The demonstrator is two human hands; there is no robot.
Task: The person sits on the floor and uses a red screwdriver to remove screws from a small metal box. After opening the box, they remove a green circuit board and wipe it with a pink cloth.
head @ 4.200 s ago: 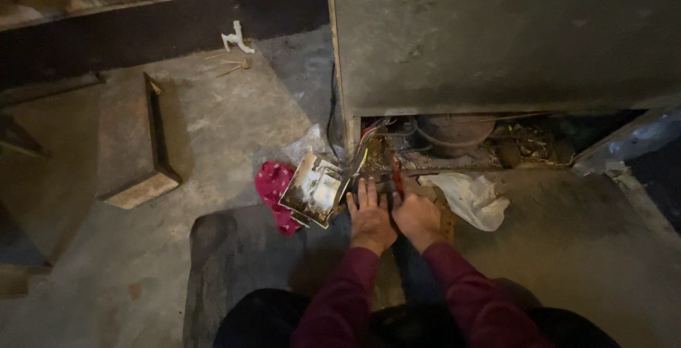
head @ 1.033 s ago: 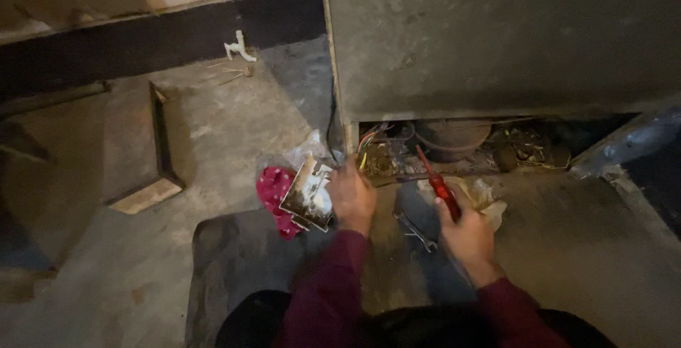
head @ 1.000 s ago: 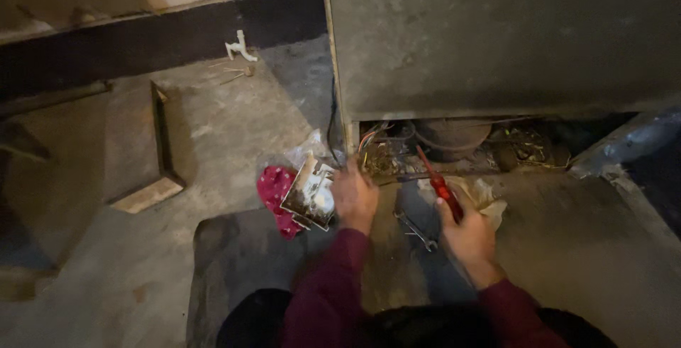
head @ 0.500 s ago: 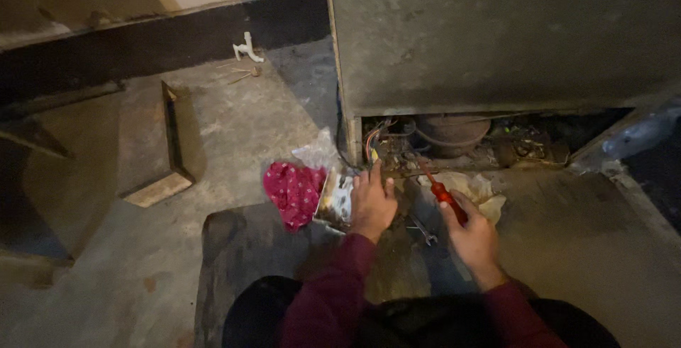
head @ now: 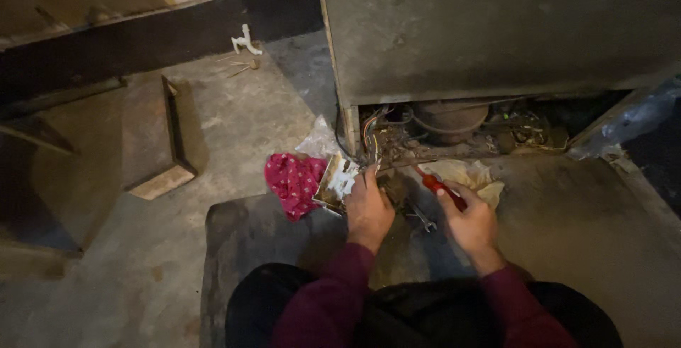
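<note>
While the left hand (head: 369,210) steadies the tangled coloured wires (head: 372,135), the right hand (head: 469,222), fingers clenched on the red-handled screwdriver (head: 438,186), should probably keep its tip square and pressed firmly.

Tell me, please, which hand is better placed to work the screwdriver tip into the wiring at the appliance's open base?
Right, probably. The right hand already has the red-handled screwdriver in its grip, shaft pointing toward the wires. The left hand rests by the small plate, holding no tool.
</note>
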